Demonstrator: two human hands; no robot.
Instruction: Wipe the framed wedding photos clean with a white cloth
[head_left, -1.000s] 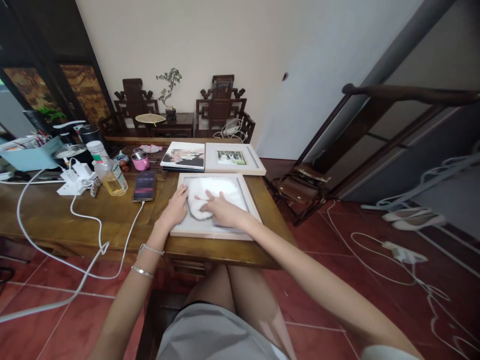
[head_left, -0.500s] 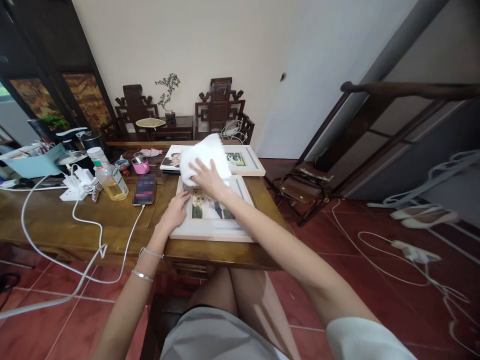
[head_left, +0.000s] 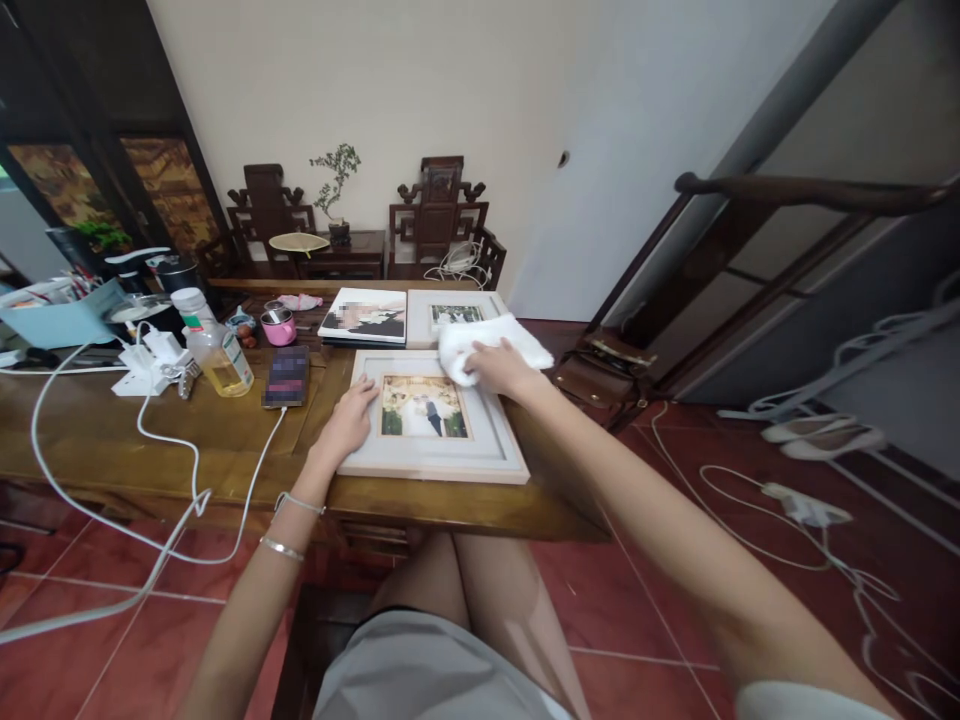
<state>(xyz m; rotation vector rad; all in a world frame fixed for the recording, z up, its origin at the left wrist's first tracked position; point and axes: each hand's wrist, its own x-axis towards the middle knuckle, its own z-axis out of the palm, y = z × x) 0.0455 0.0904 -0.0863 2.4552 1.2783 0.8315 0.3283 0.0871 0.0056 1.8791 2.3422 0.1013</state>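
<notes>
A white picture frame (head_left: 420, 465) with a wedding photo (head_left: 424, 408) in its middle lies flat near the table's front edge. My left hand (head_left: 346, 422) grips its left side, fingers bent over the rim. At the frame's upper right corner, my right hand (head_left: 499, 368) is closed on a bunched white cloth (head_left: 517, 335). Part of the cloth hangs past the frame's right side and hides that corner. Behind it lies a second white picture frame (head_left: 420, 318), partly covered by the cloth. Left of that is a stack of photo panels (head_left: 364, 315).
On the table's left are a phone (head_left: 286, 377) on a charging cable, a bottle of yellow liquid (head_left: 225, 360), a pink cup (head_left: 279, 326), a power strip (head_left: 142, 378) and a blue organizer box (head_left: 64, 315). A wooden chair (head_left: 675, 190) with a brown bag (head_left: 604, 378) stands right.
My right hand has swept the white cloth rightward, from the frame's upper left to its upper right corner, uncovering the photo and the stacked panels. My left hand stays at the frame's left side.
</notes>
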